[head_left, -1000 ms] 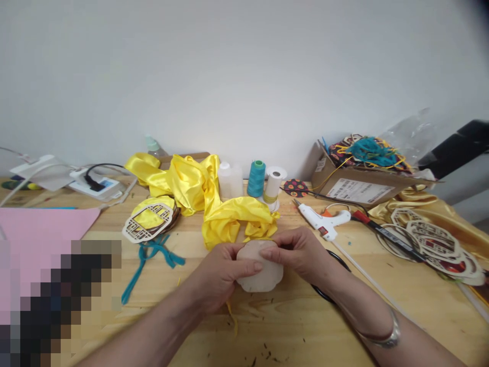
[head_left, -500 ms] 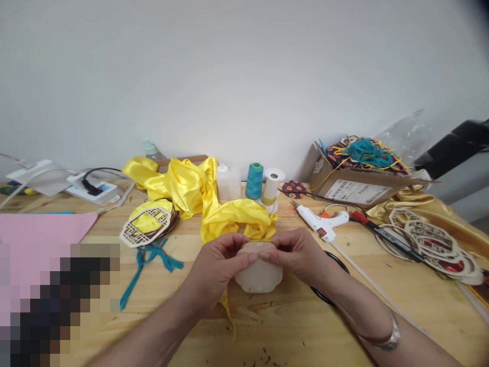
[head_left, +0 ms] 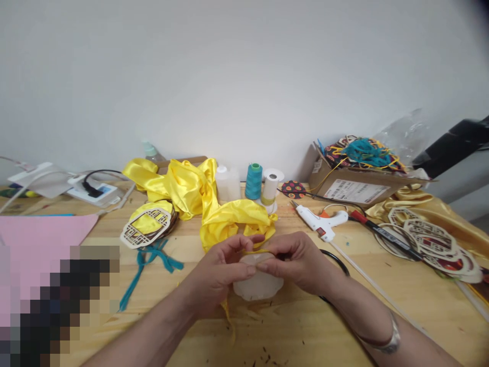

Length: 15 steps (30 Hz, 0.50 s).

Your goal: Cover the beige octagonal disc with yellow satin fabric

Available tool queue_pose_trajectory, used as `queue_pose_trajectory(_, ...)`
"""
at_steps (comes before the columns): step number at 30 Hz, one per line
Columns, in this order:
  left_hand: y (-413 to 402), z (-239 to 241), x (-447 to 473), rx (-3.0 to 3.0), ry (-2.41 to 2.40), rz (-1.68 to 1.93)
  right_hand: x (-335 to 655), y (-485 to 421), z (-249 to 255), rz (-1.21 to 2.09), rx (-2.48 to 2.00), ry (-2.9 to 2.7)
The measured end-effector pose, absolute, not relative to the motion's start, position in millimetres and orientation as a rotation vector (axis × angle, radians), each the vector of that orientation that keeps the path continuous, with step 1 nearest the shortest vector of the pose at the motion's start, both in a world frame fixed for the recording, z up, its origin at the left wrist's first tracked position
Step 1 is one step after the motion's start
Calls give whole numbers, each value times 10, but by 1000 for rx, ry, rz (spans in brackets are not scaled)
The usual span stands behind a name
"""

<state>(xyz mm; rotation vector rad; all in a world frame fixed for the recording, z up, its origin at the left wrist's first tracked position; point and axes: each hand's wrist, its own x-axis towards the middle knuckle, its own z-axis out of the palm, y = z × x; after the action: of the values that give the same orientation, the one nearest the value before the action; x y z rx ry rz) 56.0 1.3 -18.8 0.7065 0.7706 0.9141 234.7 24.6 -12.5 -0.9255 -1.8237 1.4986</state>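
A white, scallop-edged flat piece (head_left: pixel 258 284) is held between my two hands above the wooden table, its top edge tilted away. Along that far edge runs a thin yellow cord or strip. My right hand (head_left: pixel 296 262) pinches the top edge, thumb on the near face and fingers behind. My left hand (head_left: pixel 223 270) has its thumb on the left of the near face; its index finger is raised off the edge and its other fingers are partly hidden. Yellow satin fabric (head_left: pixel 237 216) lies just behind the hands, and a yellow tail (head_left: pixel 228 318) hangs below the left hand.
A white glue gun (head_left: pixel 321 220) lies to the right, near a marker (head_left: pixel 385 237) and cut-out wooden frames (head_left: pixel 431 237). Behind stand a teal thread cone (head_left: pixel 253 182), a white spool (head_left: pixel 270 186) and a cardboard box (head_left: pixel 355 188). More frames (head_left: pixel 147 227) lie left.
The white piece has come slightly lower and tipped further back. My left index finger has lifted away from its top edge, while my right hand keeps its pinch.
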Motion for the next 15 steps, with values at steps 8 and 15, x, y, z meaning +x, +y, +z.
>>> queue_pose_trajectory(8,-20,-234,535,806,821,785,2341,209,-101,1343,-917,-1977)
queue_pose_trajectory(15,0,-164,511,1025,965,681,2340,222,-103,1291,-938,-1982)
